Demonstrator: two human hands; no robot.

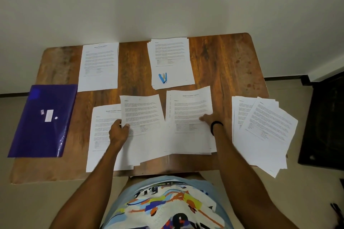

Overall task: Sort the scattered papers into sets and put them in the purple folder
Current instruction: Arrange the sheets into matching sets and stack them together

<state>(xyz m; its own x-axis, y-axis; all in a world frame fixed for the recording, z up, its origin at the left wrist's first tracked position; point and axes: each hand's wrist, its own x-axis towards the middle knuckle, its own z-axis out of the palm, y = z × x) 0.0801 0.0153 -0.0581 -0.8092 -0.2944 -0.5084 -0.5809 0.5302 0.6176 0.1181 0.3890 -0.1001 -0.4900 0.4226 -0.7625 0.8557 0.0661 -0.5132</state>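
Sorting looks about half done, I judge. The purple folder (42, 121) lies flat at the left edge of the worktop (223, 61), and I see no paper put into it. Just right of the folder lie a far pile (98, 67) and a near pile (100, 141); further right, a third pile (170, 57) carries a blue stapler (163, 78). The left hand (118, 133) pinches a bundle of sheets (143, 115) with thumb and fingers; the right hand (207, 119) lays flat fingers on the next pile (188, 106). Farthest from the folder, a loose fan of papers (260, 132) is unsorted; filing remains
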